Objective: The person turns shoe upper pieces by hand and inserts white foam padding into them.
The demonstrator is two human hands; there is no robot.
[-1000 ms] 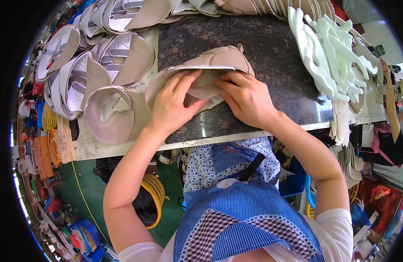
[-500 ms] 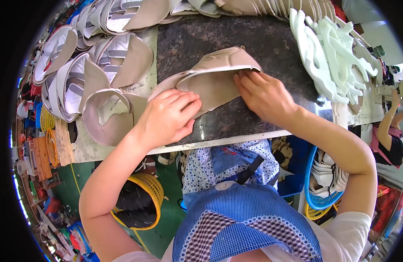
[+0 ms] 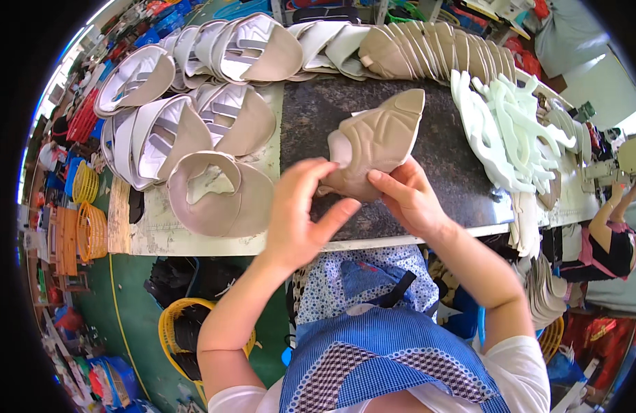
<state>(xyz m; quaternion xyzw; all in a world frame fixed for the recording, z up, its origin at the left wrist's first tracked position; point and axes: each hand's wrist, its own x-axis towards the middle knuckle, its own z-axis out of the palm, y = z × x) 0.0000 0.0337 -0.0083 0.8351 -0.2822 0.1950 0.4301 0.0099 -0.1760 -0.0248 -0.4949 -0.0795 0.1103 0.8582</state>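
A beige, padded shoe upper (image 3: 376,141) with moulded ridges is held up over the dark work mat (image 3: 462,199), its pointed end toward the far right. My right hand (image 3: 414,203) grips its near edge, thumb on the outer face and the other fingers partly hidden behind. At the near left edge of the upper is my left hand (image 3: 300,213), thumb stretched well apart from the fingers. Its fingertips reach the edge, though whether they press on it I cannot tell. A loose beige upper (image 3: 242,199) lies curled on the table to the left.
Stacked uppers with white linings (image 3: 159,138) line the left and back of the table, beside a row of beige pieces (image 3: 435,51). White foam strips (image 3: 511,131) are heaped at the right. A yellow basket (image 3: 172,337) stands below. Another person (image 3: 610,230) works at far right.
The upper has turned from lying open-side toward me to standing with its ridged outer face showing. My left hand has moved right and loosened its fingers; the view has tilted up.
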